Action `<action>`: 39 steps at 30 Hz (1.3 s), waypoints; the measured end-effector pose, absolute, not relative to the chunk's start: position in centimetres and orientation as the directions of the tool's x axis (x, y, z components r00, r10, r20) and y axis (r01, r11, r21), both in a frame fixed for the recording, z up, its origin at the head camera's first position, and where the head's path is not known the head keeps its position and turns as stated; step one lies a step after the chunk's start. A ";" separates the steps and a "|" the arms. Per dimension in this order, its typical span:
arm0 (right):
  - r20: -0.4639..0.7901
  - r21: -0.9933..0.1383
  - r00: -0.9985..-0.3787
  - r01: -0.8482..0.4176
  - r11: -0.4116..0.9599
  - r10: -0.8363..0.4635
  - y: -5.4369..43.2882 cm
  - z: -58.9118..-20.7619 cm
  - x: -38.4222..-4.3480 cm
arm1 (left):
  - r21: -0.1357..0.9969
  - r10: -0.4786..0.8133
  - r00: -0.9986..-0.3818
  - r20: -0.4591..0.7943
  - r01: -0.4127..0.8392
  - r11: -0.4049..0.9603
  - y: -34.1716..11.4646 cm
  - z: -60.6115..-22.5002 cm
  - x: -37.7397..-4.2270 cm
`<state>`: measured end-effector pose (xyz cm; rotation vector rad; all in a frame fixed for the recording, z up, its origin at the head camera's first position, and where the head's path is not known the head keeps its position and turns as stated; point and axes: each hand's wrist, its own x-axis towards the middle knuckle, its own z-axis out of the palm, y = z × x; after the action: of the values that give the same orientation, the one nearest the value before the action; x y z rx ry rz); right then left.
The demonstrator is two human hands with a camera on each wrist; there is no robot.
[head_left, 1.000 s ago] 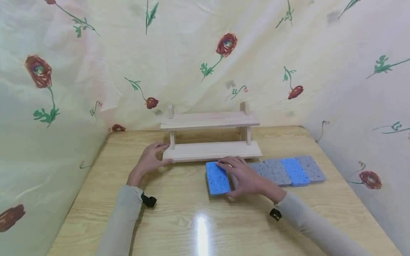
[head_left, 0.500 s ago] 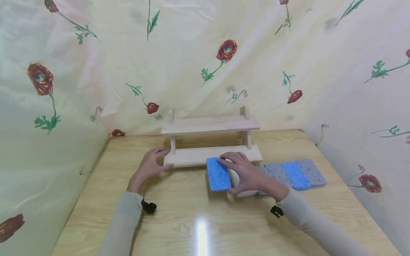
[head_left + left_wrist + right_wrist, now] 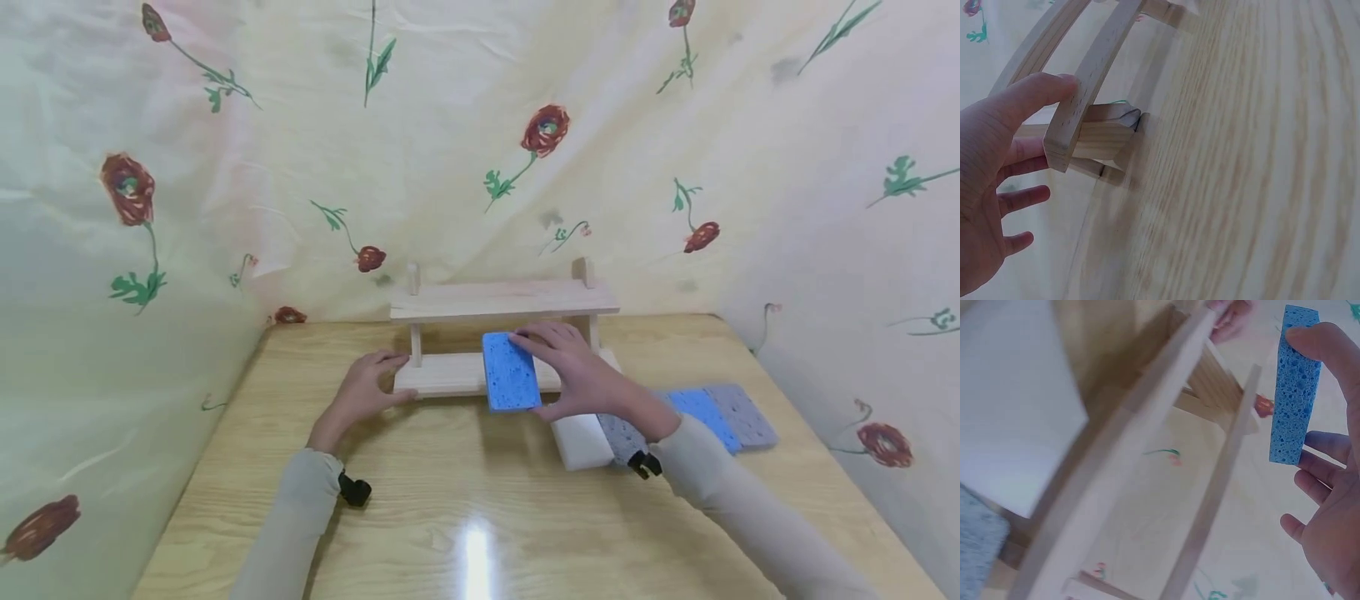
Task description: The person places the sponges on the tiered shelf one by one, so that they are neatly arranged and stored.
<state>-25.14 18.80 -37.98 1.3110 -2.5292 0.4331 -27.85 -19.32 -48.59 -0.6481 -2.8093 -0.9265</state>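
A two-tier wooden shelf point(image 3: 442, 382) stands at the back of the table. My left hand point(image 3: 363, 390) grips the left end of its lower board, the thumb point(image 3: 1054, 86) on the front edge and fingers behind. My right hand point(image 3: 577, 377) pinches a blue speckled sponge point(image 3: 510, 372) between thumb and fingers, raised off the table and overlapping the lower board in the head view. In the right wrist view, the blue sponge point(image 3: 1295, 387) appears edge-on, with the shelf boards point(image 3: 1116, 444) to its left.
A white block point(image 3: 583, 443) lies below my right hand at the near end of a row. Grey sponge point(image 3: 618, 437), another blue sponge point(image 3: 703, 417) and a further grey sponge point(image 3: 742, 415) extend rightward, partly hidden by my forearm. Flowered cloth point(image 3: 465, 167) hangs behind the table.
My right hand has lifted the blue sponge up and toward the shelf, uncovering the white block. My left hand stays on the shelf's end. The head view has shifted slightly.
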 end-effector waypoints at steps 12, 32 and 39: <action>0.354 -0.206 -0.595 -0.802 0.560 -0.722 17.5 -35.2 -27.2 | 0.517 0.369 -0.902 0.224 0.431 0.739 -18.8 -48.9 -28.0; 0.385 -0.193 -0.571 -0.818 0.542 -0.725 15.1 -33.5 -31.3 | 0.469 0.395 -0.873 0.286 0.487 0.737 -19.1 -48.4 -27.5; 0.318 -0.261 -0.662 -0.749 0.609 -0.679 14.1 -32.9 -32.0 | 0.454 0.395 -0.874 0.282 0.484 0.748 -19.1 -48.4 -27.6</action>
<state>-32.01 14.06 -32.90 1.1873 -2.6466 0.5580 -27.58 -19.13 -48.38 -0.7043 -2.7774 -0.7917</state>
